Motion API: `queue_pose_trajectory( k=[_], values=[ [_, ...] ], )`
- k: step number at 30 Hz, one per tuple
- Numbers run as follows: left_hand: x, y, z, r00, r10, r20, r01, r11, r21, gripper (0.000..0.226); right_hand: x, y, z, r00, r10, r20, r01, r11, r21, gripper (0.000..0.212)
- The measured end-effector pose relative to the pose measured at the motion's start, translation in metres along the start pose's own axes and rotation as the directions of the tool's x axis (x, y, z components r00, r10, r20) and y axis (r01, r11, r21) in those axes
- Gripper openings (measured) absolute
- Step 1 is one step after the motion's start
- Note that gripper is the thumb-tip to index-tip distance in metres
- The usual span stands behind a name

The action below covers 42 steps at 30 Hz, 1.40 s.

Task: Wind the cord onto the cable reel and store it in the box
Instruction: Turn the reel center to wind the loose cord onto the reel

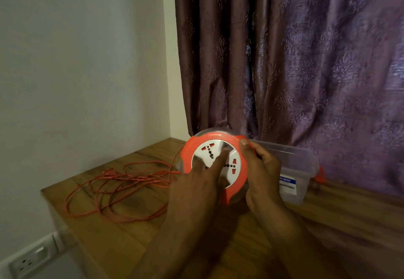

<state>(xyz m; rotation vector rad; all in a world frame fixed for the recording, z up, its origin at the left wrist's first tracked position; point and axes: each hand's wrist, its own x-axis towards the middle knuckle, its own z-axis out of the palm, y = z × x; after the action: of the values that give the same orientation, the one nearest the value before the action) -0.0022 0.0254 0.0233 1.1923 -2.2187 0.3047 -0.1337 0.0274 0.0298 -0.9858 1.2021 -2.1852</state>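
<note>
Just behind the held reel, a clear box; loose cord sprawls left.

Left of the left hand, loose cord sprawls over the surface. Just beyond the right hand stands the box, against the curtain.

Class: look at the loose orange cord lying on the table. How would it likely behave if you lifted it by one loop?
The cord is thin and lies in slack tangled loops, so it is probably floppy and light. Lifted by one loop, it would likely drag and snag on others.
</note>
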Motion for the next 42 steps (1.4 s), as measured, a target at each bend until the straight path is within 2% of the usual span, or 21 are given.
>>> queue_pose_trajectory(
  k=[5,9,11,17,22,25,27,33,36,39,42],
  values=[
    [0.01,-0.011,0.005,0.999,-0.037,-0.004,0.037,0.999,0.015,0.071,0.003,0.001,0.013,1.0,0.003,0.023,-0.004,1.0,0.012,0.005],
    [0.011,-0.015,-0.001,1.0,0.009,0.022,-0.009,1.0,0.002,0.076,0.002,0.001,0.018,0.999,0.017,0.046,-0.018,0.999,0.035,0.014],
    [0.01,-0.014,-0.008,0.999,0.042,0.032,-0.042,0.999,0.014,0.067,0.0,0.001,0.017,0.998,0.007,0.061,-0.01,0.999,0.041,0.016],
    [0.009,-0.012,-0.025,0.989,0.127,-0.074,-0.129,0.992,-0.019,0.021,-0.003,0.0,0.018,0.993,-0.027,0.116,0.023,0.999,0.033,0.013],
    [0.015,-0.017,-0.035,0.981,0.168,-0.094,-0.169,0.985,-0.01,0.009,0.0,0.002,0.025,0.993,-0.029,0.11,0.024,0.998,0.054,0.02],
    [0.019,-0.019,-0.035,0.986,0.139,-0.097,-0.141,0.99,-0.015,0.014,0.005,0.0,0.036,0.995,-0.046,0.091,0.042,0.998,0.05,0.014],
    [0.02,-0.021,-0.037,0.98,0.116,-0.163,-0.132,0.988,-0.086,0.018,0.01,-0.002,0.044,0.996,-0.061,0.068,0.058,0.997,0.053,0.008],
    [0.02,-0.024,-0.04,0.953,0.112,-0.281,-0.165,0.971,-0.173,0.033,0.018,-0.005,0.053,0.993,-0.101,0.054,0.096,0.992,0.084,0.016],
    [0.018,-0.029,-0.039,0.942,0.024,-0.336,-0.091,0.979,-0.184,0.037,0.021,-0.005,0.052,0.995,-0.088,0.052,0.083,0.992,0.095,0.008],
    [0.015,-0.031,-0.036,0.969,-0.042,-0.245,0.022,0.996,-0.084,0.053,0.024,-0.007,0.05,0.995,-0.096,0.04,0.092,0.99,0.106,0.005],
    [0.017,-0.028,-0.033,0.989,-0.041,-0.141,0.044,0.999,0.019,0.064,0.024,-0.008,0.05,0.994,-0.107,0.036,0.102,0.99,0.102,0.005]
  ],
)
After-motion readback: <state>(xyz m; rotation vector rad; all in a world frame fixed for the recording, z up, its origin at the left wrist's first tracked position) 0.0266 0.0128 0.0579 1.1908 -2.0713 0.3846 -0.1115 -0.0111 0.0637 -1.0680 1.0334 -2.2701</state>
